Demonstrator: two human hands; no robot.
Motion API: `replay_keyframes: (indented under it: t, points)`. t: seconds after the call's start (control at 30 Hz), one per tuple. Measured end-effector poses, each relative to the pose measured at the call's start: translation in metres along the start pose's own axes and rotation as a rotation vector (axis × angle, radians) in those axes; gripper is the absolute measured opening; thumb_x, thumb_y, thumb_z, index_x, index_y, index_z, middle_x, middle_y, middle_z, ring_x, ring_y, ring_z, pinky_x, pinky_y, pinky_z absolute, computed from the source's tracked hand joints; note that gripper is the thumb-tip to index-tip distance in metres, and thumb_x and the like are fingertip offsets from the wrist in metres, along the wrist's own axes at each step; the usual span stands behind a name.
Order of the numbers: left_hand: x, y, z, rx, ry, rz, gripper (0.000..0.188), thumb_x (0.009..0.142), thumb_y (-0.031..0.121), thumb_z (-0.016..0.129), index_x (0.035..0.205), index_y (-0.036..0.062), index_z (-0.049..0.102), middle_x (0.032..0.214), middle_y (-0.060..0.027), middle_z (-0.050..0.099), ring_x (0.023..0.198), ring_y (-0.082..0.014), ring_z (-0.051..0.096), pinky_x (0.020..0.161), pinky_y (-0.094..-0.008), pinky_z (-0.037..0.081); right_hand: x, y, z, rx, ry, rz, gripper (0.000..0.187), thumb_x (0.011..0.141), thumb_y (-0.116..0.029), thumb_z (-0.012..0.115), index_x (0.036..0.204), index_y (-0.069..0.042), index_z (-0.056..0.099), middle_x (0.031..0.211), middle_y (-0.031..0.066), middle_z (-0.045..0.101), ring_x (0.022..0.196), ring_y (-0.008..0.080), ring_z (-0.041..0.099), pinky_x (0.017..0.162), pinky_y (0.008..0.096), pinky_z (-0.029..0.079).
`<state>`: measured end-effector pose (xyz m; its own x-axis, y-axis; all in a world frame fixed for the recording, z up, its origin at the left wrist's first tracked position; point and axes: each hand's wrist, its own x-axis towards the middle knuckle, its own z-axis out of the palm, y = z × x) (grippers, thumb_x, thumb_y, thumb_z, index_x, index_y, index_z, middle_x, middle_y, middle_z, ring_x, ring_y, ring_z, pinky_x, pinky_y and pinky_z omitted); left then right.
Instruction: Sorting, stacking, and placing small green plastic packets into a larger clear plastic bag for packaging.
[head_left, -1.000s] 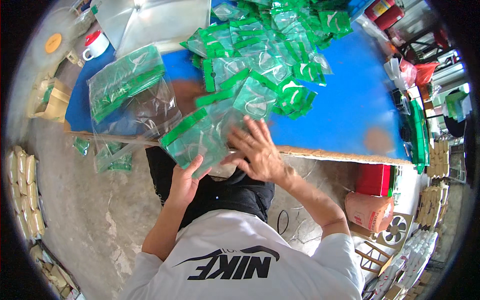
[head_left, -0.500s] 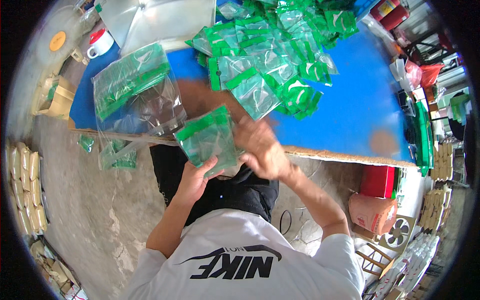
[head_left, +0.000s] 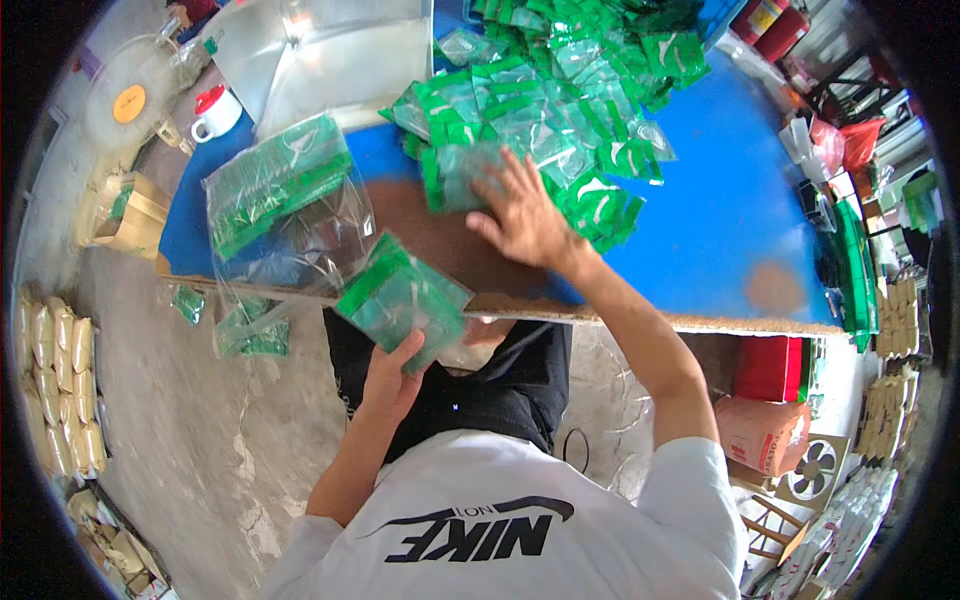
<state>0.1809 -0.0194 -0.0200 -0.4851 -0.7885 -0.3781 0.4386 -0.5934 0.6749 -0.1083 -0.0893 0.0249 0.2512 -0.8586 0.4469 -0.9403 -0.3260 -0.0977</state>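
In my left hand (head_left: 393,375) is a small stack of clear plastic bags with green bands (head_left: 400,300), pinched under the thumb over the table's near edge. My right hand (head_left: 525,215) reaches out with its fingers spread, palm down, at the near left side of a heap of similar green-and-clear bags (head_left: 560,110). Its fingertips touch or hover over a blurred bag (head_left: 455,178) there; I cannot tell which. Left of my hands lies a larger clear bag (head_left: 280,190) packed with green-banded bags, its loose end hanging over the edge.
The blue tabletop (head_left: 720,220) has a worn brown patch (head_left: 420,225) and a rough front edge. A metal tray (head_left: 330,60) and a white mug with a red lid (head_left: 217,112) stand at the far left. A cardboard box (head_left: 135,215) sits beyond the table's left end.
My right hand has moved away from the stack, forward to the heap, and its fingers have spread. The left hand still holds the stack, now tilted differently.
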Motion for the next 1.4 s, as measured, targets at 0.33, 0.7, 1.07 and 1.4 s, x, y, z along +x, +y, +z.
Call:
replay_keyframes:
  t: [0.33,0.7,1.07,1.4]
  points:
    - [-0.010,0.005,0.016,-0.262,0.152,-0.087,0.045,0.093,0.010,0.066,0.134,0.0046,0.047,0.130,-0.0079,0.057,0.119,-0.0238,0.059,0.103,-0.0433,0.052,-0.016,-0.036,-0.011,0.295,0.025,-0.014,0.033,0.082,-0.007,0.057,0.114,0.001,0.062,0.084,0.0212,0.062,0.089,0.0404,0.062,0.083,0.0467,0.051]
    - [-0.010,-0.014,-0.016,-0.258,-0.007,-0.266,0.055,0.091,0.013,0.068,0.139,0.0060,0.043,0.131,-0.0100,0.058,0.124,-0.0282,0.056,0.105,-0.0487,0.049,-0.057,-0.048,-0.033,0.175,-0.125,0.062,0.046,0.090,-0.028,0.065,0.129,-0.004,0.059,0.130,0.0191,0.050,0.124,0.0396,0.047,0.106,0.0516,0.038]
    - [-0.004,-0.008,-0.007,-0.172,0.016,-0.175,0.061,0.092,0.011,0.066,0.145,0.0044,0.037,0.141,-0.0127,0.052,0.130,-0.0309,0.051,0.112,-0.0525,0.041,-0.014,-0.007,-0.023,0.482,0.016,0.124,0.027,0.097,-0.018,0.055,0.116,-0.002,0.064,0.118,0.0213,0.064,0.104,0.0414,0.063,0.090,0.0449,0.052]
    - [-0.010,-0.017,-0.023,-0.177,-0.018,-0.012,0.057,0.090,0.000,0.064,0.142,0.0054,0.042,0.140,-0.0067,0.053,0.134,-0.0240,0.047,0.116,-0.0435,0.034,-0.012,0.065,0.028,0.041,0.005,0.349,0.078,0.089,-0.068,0.052,0.150,-0.021,0.039,0.151,0.0267,0.035,0.140,0.0497,0.029,0.114,0.0638,0.023]
